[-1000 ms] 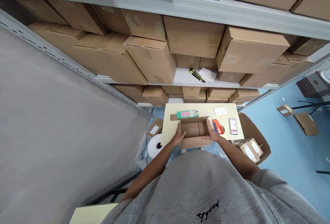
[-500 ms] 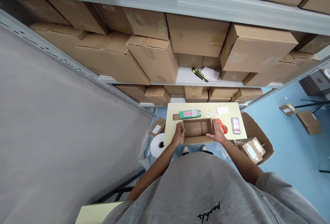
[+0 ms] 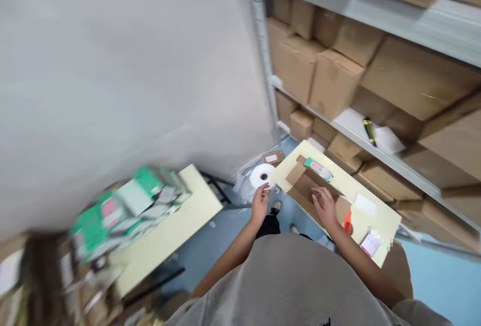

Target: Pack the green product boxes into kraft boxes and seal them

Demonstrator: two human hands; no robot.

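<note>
- Quick read on where things stand: the cardboard box (image 3: 306, 186) is folded into shape and sits open on the yellow table (image 3: 378, 228), with its flaps out.
- The inside looks bare from here, though this frame is pretty smeared, so I wouldn't swear to it.
- The green pack (image 3: 318, 169) lies on the table just past the far edge of the box, outside it, so nothing looks packed yet. The flaps aren't closed and I can't see any tape on the box.
- Left hand (image 3: 260, 205): off the box, out past the table's corner and just below the white roll (image 3: 262, 176). Fingers are loose and a bit spread, nothing in them, and it doesn't seem to be touching the roll.
- Right hand (image 3: 325, 208): over the near right side of the box with the fingers curled down. Can't tell if it's clamped on the cardboard or just resting there.
- The 2 hands are well apart.
- The red tape gun (image 3: 347, 221) sits just right of the box, in neither hand. Further along the table are a white label (image 3: 365, 204) and a small blurry pack (image 3: 370, 244).
- Over on the left there's a 2nd yellow table (image 3: 180, 231) with a heap of green packs (image 3: 128, 206), and cartons (image 3: 334, 83) fill the shelves up on the right.
</note>
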